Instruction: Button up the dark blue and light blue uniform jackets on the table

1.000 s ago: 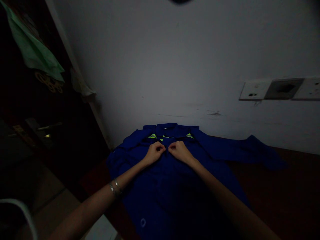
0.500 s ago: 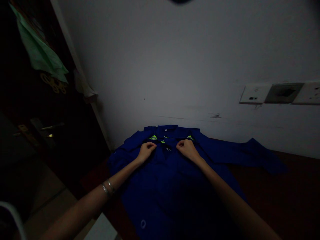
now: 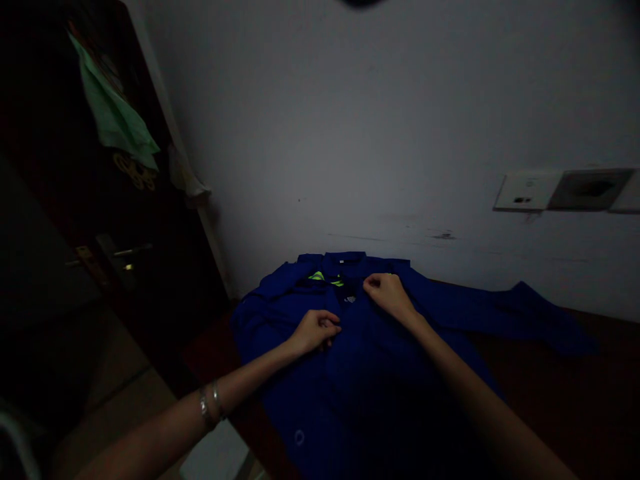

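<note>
A blue long-sleeved jacket (image 3: pixel 360 360) lies spread on a dark reddish-brown table, its collar toward the wall. Yellow-green strips and a pale print show inside the neck opening. At the right side of that opening, my right hand (image 3: pixel 390 293) is closed in a pinch on the jacket's front edge. Lower down, over the left front panel near the centre line, my left hand (image 3: pixel 316 330) has its fingers loosely curved and slightly apart. Nothing shows between them. Two silver bracelets (image 3: pixel 211 403) circle my left wrist.
The white wall (image 3: pixel 350 133) rises directly behind the collar, with sockets (image 3: pixel 565 190) at right. A dark door (image 3: pixel 170 253) with a handle stands at left, with a green cloth (image 3: pixel 117 123) hanging there. Below my left forearm is a white box-like object (image 3: pixel 217 453). The room is dim.
My left hand has left the neck edge and come down the jacket's front, its pinch loosened. My right hand still pinches the right edge. The view has shifted slightly left.
</note>
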Demonstrator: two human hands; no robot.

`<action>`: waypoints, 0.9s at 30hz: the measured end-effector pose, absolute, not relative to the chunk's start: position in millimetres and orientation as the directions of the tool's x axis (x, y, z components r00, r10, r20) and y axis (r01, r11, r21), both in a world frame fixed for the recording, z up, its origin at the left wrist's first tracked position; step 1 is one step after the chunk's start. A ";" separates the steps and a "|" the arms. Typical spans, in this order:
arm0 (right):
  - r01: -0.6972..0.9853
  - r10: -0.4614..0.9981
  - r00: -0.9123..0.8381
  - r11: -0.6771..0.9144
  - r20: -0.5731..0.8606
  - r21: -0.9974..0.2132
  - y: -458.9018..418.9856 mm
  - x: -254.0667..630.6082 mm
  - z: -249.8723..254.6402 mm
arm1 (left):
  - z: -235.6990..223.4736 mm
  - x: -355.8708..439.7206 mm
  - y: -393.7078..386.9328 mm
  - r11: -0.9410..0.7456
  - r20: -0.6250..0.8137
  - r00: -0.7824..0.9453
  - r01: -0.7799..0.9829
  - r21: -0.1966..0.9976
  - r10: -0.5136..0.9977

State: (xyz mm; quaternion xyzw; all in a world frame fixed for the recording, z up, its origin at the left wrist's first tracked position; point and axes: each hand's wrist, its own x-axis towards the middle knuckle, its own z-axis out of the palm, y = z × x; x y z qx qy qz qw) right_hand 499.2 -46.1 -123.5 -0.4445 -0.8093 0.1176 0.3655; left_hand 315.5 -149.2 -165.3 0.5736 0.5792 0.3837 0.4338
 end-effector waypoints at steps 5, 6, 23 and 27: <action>0.642 0.788 -0.443 0.612 0.428 -0.462 -62.3 500.9 -108.6 | -170.9 320.4 -152.4 0.088 -0.079 -0.048 0.204 0.975 0.996; 0.640 0.779 -0.456 0.623 0.429 -0.450 -67.1 500.6 -105.3 | -171.0 320.9 -153.5 0.101 -0.092 -0.053 0.187 0.977 0.994; 0.562 0.672 -0.723 0.706 0.158 -0.431 -101.1 479.7 -169.6 | -201.6 319.2 -161.4 0.110 -0.092 -0.090 0.229 0.967 0.992; 0.585 0.660 -0.741 0.725 0.123 -0.363 -105.5 479.5 -170.1 | -206.8 319.3 -161.3 0.068 -0.045 -0.103 0.225 0.972 0.994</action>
